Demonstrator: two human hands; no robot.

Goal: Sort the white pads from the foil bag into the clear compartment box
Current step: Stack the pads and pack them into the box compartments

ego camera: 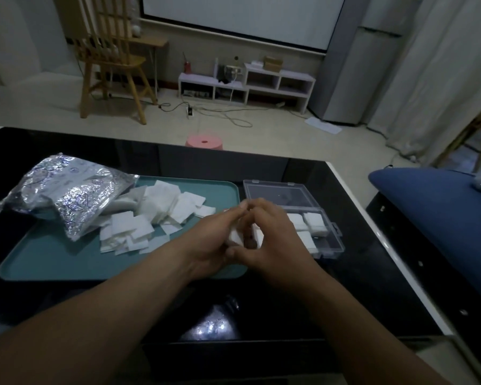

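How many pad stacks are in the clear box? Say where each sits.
3: left stack and right stack side by side, third stack nearer the person. The right hand hides part of the clear box; more possible.

Teal tray on blk table, wood chair, pink stool, wht shelf, blue sofa

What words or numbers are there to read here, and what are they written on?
Nothing here reads clearly.
Foil bag: bluish printed marks, too blurred to read.
Brown box on the far shelf: too small to read.
White pads and clear compartment box: no writing shows.
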